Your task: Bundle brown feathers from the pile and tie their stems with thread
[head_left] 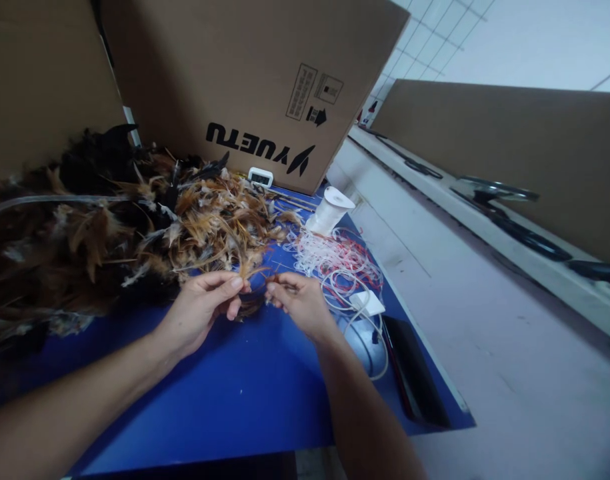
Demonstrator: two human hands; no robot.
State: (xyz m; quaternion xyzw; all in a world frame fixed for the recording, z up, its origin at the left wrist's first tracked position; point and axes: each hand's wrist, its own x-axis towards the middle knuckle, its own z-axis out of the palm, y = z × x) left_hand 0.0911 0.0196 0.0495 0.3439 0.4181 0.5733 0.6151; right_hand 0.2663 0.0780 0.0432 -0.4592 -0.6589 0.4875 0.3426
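My left hand (205,303) pinches a small brown feather (248,268) between thumb and fingertips, above the blue table. Close by on its right, my right hand (302,300) has its fingertips pressed together; thin dark strands show at them, perhaps feather tips, too small to make out. A few dark brown feathers (252,303) lie on the table between the hands. Behind and left of my left hand spreads a large heap of brown, black and white feathers (209,220).
A cardboard box (185,73) stands behind the heap, with a small white digital display (261,177) before it. To the right are a white spool (329,210), tangled white and red strings (329,257), a white adapter with cable (367,303) and a dark phone-like object (415,370) near the table edge.
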